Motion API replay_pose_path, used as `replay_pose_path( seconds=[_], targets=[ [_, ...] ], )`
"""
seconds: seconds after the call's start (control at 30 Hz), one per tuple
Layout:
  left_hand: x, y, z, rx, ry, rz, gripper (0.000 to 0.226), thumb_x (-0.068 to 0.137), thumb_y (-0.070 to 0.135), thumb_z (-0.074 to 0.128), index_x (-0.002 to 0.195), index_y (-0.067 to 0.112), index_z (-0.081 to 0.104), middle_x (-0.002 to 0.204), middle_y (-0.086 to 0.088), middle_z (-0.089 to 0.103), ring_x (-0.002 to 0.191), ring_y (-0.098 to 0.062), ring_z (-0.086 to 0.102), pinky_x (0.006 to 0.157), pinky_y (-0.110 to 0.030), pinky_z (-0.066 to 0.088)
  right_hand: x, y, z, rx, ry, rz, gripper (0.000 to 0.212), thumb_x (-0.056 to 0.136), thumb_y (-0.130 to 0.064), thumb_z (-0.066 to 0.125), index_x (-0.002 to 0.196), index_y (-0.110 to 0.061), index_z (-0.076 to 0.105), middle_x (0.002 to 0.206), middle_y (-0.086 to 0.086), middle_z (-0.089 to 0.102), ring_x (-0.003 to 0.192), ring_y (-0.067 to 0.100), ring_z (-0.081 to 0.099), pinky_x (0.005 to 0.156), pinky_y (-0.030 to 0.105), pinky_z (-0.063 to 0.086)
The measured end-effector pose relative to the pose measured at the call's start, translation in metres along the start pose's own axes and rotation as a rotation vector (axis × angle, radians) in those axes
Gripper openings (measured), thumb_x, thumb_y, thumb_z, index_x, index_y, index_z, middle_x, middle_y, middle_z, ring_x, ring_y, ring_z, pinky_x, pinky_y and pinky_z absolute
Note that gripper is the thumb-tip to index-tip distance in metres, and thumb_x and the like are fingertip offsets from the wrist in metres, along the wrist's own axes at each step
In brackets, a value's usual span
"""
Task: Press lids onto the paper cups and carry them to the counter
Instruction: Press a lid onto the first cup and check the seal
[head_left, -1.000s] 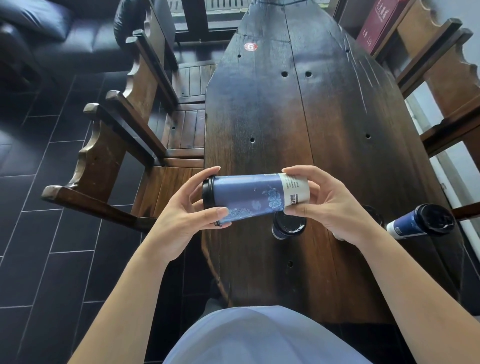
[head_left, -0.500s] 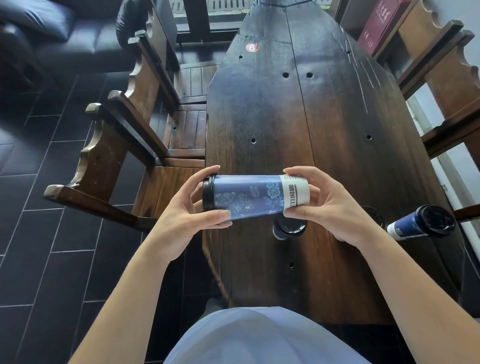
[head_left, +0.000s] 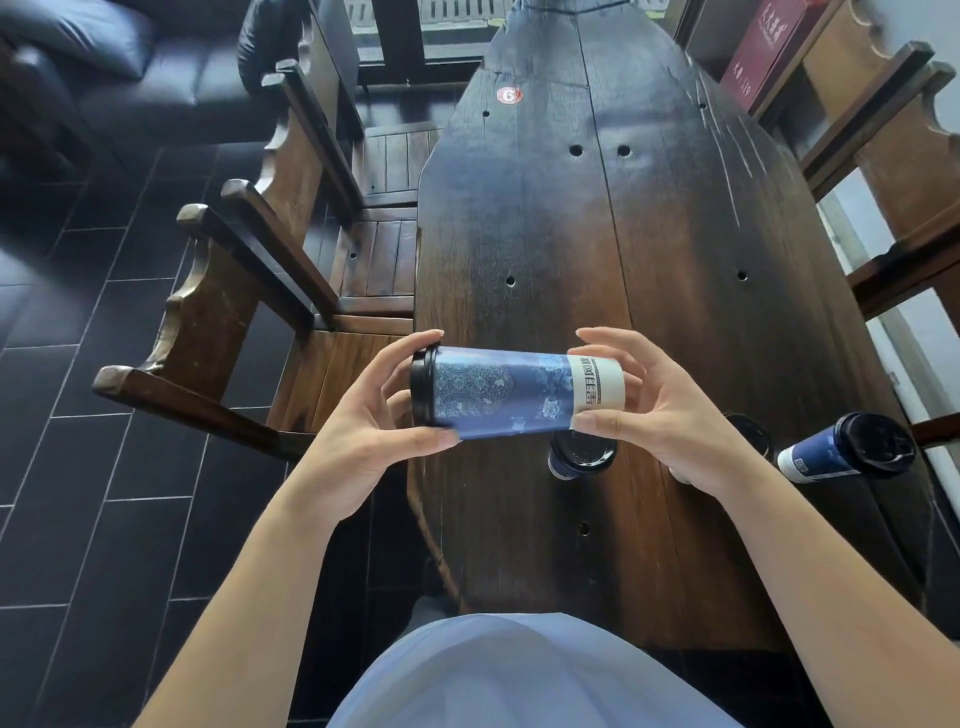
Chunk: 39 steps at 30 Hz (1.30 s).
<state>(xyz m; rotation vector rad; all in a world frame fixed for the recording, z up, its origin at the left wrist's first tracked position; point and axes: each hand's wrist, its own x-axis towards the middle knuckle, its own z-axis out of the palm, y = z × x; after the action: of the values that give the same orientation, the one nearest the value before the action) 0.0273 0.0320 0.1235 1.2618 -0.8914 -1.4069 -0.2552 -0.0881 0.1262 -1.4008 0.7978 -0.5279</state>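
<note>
I hold a tall blue patterned paper cup (head_left: 514, 395) sideways above the near end of the dark wooden table (head_left: 597, 234). Its black lid (head_left: 420, 387) points left, and my left hand (head_left: 363, 441) grips that lidded end. My right hand (head_left: 670, 415) grips the white-banded bottom end. Under the held cup stands a second lidded blue cup (head_left: 579, 457), seen from above. A third lidded blue cup (head_left: 847, 452) stands near the table's right edge. Another black lid (head_left: 748, 431) shows just behind my right wrist.
Carved wooden chairs (head_left: 249, 291) line the table's left side, and more chairs (head_left: 893, 171) stand on the right. A dark red box (head_left: 763, 52) sits at the far right. A black sofa (head_left: 119, 67) and dark floor tiles lie to the left.
The cup has been turned about its long axis between my hands: the barcode has rolled out of sight and the printed band now faces up. Both hands have stayed in place.
</note>
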Motion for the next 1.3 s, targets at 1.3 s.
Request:
replay_pose_path(
  seconds=[1.3],
  targets=[
    [0.0050, 0.0045, 0.0056, 0.123, -0.052, -0.133, 0.096, 0.067, 0.027, 0.089, 0.146, 0.053, 0.040, 0.143, -0.007, 0.047, 0.120, -0.032, 0.068, 0.089, -0.063, 0.060, 0.0025, -0.0010, -0.0028, 0.028, -0.075, 0.010, 0.068, 0.076, -0.004, 0.082, 0.132, -0.031, 0.057, 0.122, -0.009, 0.060, 0.123, 0.020, 0.058, 0.090, 0.038, 0.060]
  ],
)
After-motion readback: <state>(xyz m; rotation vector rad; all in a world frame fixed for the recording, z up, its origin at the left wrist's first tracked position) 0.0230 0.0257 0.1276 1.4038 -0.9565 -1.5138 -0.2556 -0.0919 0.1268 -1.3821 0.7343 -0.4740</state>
